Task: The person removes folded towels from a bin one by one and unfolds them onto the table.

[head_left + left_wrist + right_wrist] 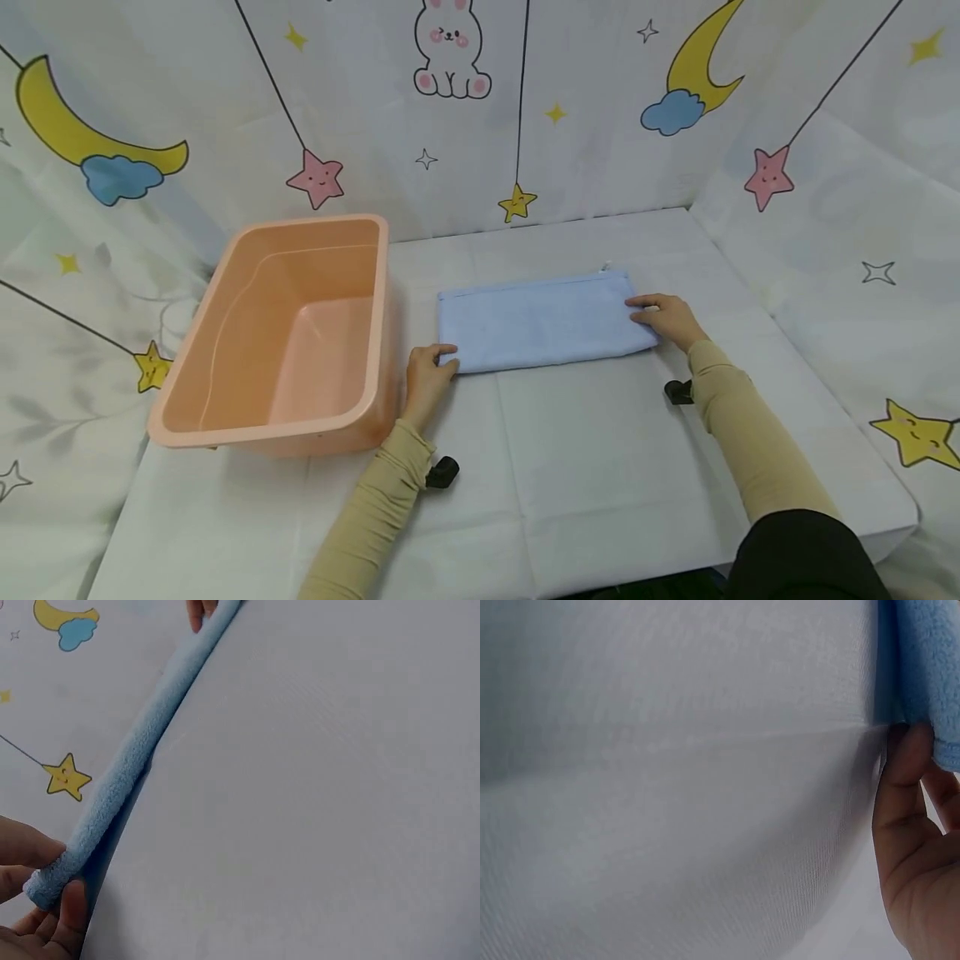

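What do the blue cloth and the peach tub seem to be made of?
Blue cloth: probably terry or microfibre, soft and matt-looking; the left wrist view shows fuzzy pile along its rounded edge.
Peach tub: likely moulded plastic, smooth and perhaps slightly glossy, judging by its rounded rim, seamless-looking corners and even colour.

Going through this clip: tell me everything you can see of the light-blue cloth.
The light-blue cloth looks like soft, fuzzy towelling, folded into a wide, roughly rectangular shape. A seam-like line runs along its far edge, and a small pale bit, perhaps a tag, shows near the far right corner. The near edge is a rounded fold. It lies on the white-covered table, right of and apart from the peach tub. The left grip pinches its near left corner; the right grip holds its right edge.
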Motion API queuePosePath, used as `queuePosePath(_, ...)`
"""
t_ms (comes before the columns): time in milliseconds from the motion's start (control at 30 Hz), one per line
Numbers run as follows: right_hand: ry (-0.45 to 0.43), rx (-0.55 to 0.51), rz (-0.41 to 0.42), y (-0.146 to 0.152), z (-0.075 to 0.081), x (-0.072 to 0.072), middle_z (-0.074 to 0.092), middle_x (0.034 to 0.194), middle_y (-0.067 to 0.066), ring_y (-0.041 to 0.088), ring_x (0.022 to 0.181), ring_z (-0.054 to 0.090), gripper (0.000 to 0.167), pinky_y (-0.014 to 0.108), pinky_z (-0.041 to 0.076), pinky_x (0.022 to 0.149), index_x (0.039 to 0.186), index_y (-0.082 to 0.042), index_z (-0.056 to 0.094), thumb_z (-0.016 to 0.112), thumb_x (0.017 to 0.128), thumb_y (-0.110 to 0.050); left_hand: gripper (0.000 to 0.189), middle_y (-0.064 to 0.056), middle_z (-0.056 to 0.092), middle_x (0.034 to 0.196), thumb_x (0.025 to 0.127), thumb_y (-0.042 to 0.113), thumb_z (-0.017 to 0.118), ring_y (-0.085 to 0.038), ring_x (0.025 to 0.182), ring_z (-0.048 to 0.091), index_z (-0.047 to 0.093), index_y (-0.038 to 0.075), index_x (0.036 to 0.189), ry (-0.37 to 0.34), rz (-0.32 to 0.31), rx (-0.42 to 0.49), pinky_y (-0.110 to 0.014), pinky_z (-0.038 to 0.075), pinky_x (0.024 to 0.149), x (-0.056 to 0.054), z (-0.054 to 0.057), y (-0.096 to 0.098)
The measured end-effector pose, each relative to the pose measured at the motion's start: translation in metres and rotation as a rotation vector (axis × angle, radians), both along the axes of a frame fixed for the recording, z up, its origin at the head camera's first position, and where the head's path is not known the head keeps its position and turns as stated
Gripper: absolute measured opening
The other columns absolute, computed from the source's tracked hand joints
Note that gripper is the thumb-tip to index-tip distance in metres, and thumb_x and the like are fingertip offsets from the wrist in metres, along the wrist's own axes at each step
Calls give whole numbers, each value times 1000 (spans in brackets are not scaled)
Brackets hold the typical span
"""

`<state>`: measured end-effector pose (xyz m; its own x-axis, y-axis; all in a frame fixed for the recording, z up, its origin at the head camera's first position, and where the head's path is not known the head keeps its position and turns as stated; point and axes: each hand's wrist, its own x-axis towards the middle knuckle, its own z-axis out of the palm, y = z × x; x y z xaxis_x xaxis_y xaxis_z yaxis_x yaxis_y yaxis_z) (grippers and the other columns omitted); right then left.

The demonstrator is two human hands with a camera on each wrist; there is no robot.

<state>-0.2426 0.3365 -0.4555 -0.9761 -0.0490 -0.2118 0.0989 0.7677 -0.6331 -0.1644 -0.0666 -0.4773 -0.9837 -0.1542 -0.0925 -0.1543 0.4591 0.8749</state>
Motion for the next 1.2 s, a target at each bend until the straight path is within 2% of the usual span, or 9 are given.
queuePosePath(67, -13, -10, -6, -1, 1, 1, 36, 146, 23, 45, 138, 24, 43, 56, 21, 111, 128, -5, 54, 58, 90, -24, 25, -11, 49, 96, 79, 8, 64, -22, 88, 45, 70, 4, 102, 27, -3, -37, -29, 37, 74, 0, 0, -1)
queuePosePath(167, -22, -23, -14, -1, 2, 1, 39, 143, 23, 44, 137, 26, 43, 55, 23, 110, 129, -5, 53, 58, 90, -23, 23, -11, 47, 95, 80, 9, 64, -21, 86, 45, 68, 2, 102, 50, -9, -72, -27, 36, 72, -1, 3, -1)
queuePosePath(300, -21, -29, -26, -1, 0, -3, 43, 139, 24, 42, 132, 34, 44, 54, 27, 108, 130, -5, 51, 58, 90, -22, 24, -18, 53, 105, 83, 14, 62, -30, 97, 50, 67, 3, 104, 49, -26, -109, -37, 40, 82, -5, 6, 1)
queuePosePath(400, -25, -35, -38, -2, 0, -7, 43, 140, 23, 40, 129, 38, 44, 53, 31, 106, 131, -5, 50, 56, 91, -24, 26, -21, 55, 115, 84, 19, 61, -37, 109, 48, 67, 5, 105, 47, -36, -144, -45, 38, 91, -11, 7, 3)
queuePosePath(567, -21, -28, -38, -6, 3, -11, 43, 139, 23, 40, 126, 40, 46, 52, 34, 103, 132, -4, 48, 49, 95, -30, 32, -19, 57, 124, 85, 20, 59, -39, 117, 47, 65, 4, 113, 69, -44, -180, -47, 35, 100, -25, 5, 7)
queuePosePath(867, 33, -65, -28, -14, 5, -18, 46, 134, 25, 38, 121, 44, 45, 50, 36, 100, 132, -1, 47, 46, 96, -28, 38, -18, 56, 128, 86, 21, 57, -41, 120, 47, 60, 4, 120, 60, -41, -142, -49, 37, 101, -48, 7, 15)
queuePosePath(1000, 48, -99, -43, -17, 6, -21, 45, 137, 25, 39, 124, 43, 44, 50, 35, 101, 132, 0, 48, 47, 96, -26, 36, -21, 52, 130, 87, 20, 57, -40, 122, 45, 61, 4, 118, 32, -23, -81, -50, 37, 100, -57, 10, 21)
queuePosePath(1200, 64, -140, -99, -26, 12, -27, 45, 139, 23, 37, 127, 41, 42, 49, 34, 104, 130, 0, 50, 46, 97, -25, 38, -21, 48, 132, 90, 24, 55, -37, 122, 45, 57, 5, 123, -28, 7, -43, -51, 36, 101, -73, 17, 23)
